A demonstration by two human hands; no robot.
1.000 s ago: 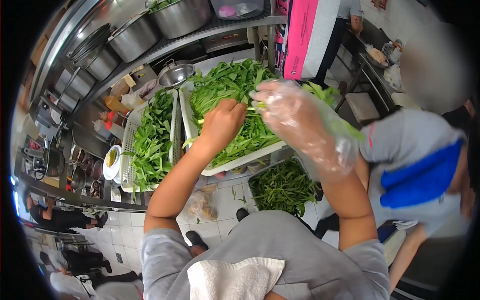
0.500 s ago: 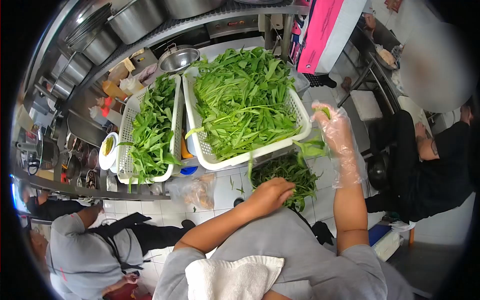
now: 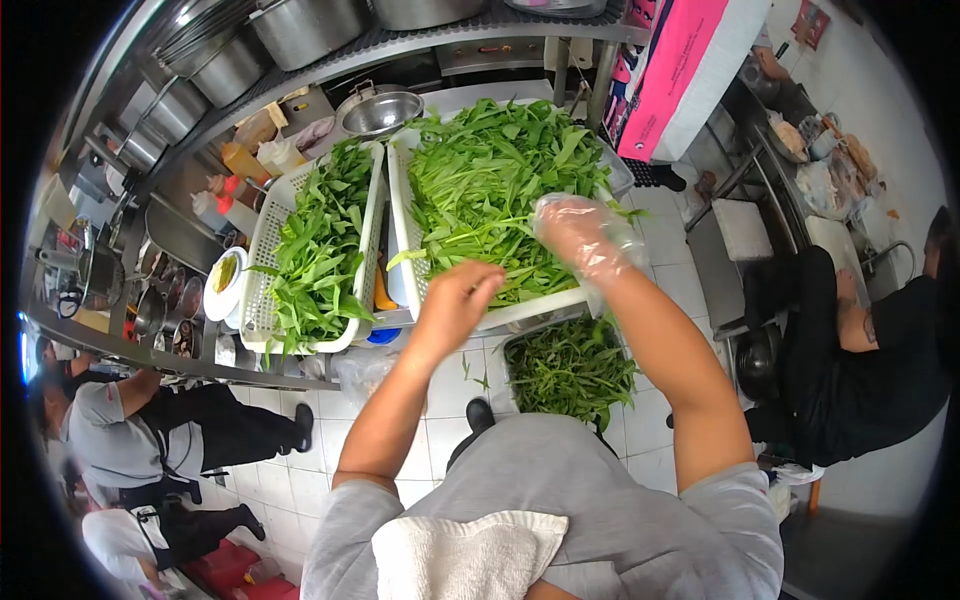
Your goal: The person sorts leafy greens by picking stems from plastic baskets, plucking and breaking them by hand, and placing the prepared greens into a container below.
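Observation:
My right hand (image 3: 585, 236), in a clear plastic glove, is closed above the leafy greens (image 3: 500, 170) heaped in a large white basket (image 3: 540, 306). Green tips stick out on its right side, and its fingers are partly hidden by the crinkled glove. Bare and with curled fingers, my left hand (image 3: 460, 298) hovers by the basket's front left corner; whatever it pinches, if anything, is hidden. Below, near my feet, a dark container holds loose leaves and stems (image 3: 565, 365).
A narrower white basket (image 3: 255, 315) of long leafy stems stands to the left. Behind are a metal colander (image 3: 380, 112) and sauce bottles (image 3: 240, 160). Pots (image 3: 310, 30) line the shelf above. Co-workers stand at left (image 3: 130, 420) and right (image 3: 860, 370).
My right hand has moved left from beside the large basket to over its greens. My left hand has risen from above the lower container to the basket's front. The view has shifted slightly.

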